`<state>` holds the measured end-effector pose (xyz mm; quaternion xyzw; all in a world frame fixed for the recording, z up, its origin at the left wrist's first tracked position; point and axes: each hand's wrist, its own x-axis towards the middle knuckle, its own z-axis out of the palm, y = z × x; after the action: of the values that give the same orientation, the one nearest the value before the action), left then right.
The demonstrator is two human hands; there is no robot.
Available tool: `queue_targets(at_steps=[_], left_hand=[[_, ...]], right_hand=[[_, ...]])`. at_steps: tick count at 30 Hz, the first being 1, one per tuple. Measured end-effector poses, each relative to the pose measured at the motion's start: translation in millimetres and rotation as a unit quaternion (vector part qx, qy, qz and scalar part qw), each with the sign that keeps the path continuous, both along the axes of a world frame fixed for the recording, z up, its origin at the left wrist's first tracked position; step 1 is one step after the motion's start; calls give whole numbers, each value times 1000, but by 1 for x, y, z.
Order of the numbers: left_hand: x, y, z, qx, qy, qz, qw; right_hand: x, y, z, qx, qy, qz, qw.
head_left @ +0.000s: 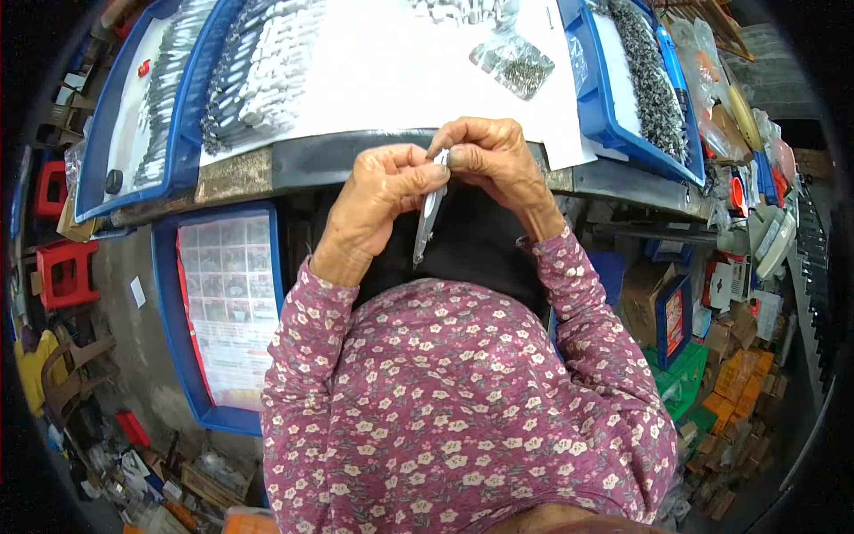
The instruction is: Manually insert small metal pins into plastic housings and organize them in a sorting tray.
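Just off the table's front edge, my left hand (369, 196) pinches a slim grey metal part (429, 222) near its upper end, which looks white. The part hangs down at a slant, with small fittings along its lower end. My right hand (503, 165) is closed at the same upper end, thumb and fingertips against it. Whether a smaller piece sits between those fingertips is hidden. Beyond my hands, white paper (382, 80) covers the tabletop, bearing a pile of white and grey parts (276, 80) and a clear bag of small metal pieces (525, 76).
Blue trays of metal parts stand at the table's left (185, 133) and right (614, 125); a blue pen-shaped tool (672, 58) lies at the right one. Lower left is a blue tray (165, 303) with plastic-covered printed sheets. Red stools (67, 271) and boxes (743, 383) crowd the sides.
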<state>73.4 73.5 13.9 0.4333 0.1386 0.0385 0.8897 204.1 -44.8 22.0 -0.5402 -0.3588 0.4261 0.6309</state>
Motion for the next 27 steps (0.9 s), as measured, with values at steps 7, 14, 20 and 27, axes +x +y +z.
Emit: queue_targets(at_steps=[7,14,20,27], left_hand=[[4,-14,9,84,-16,64,994],[9,-27,21,190,5,180,965],[14,-23,11,392,-15,235,889],[9,-23,17,476,-19,234,848]], right_hand=[[-1,-1,5,-14,-79,-62,995],[3,2,7,6,-51,-70,996],[20,10,22,-33,-107,-7,994],[100,73,22,-8,-429,-125,895]])
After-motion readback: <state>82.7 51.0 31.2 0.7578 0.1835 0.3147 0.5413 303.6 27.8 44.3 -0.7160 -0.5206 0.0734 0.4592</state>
